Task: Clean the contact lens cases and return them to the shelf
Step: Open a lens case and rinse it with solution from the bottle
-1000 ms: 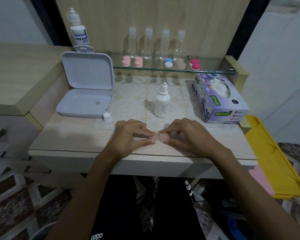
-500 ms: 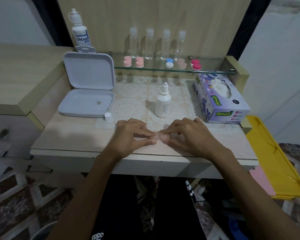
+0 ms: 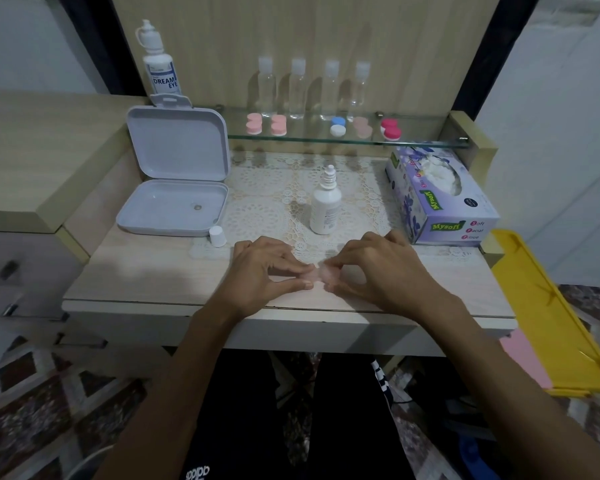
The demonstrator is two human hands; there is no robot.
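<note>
Person seen from the head down. Both forearms bare to the bottom edge of the view; no sleeves, watch, rings or bracelets visible. Left hand [image 3: 264, 271] and right hand [image 3: 381, 271] ungloved, nails short and unpainted on the fingers [image 3: 305, 285] that show. Dark, near-black trousers [image 3: 243, 427] cover both legs. White lettering, a brand mark, on the left leg near the bottom edge.

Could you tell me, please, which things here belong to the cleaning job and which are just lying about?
Job: pink lens case pinched between left hand and right hand; cases on the glass shelf; small dropper bottle with its loose cap; tissue box.

Lying about: yellow tray; four clear bottles.
</note>
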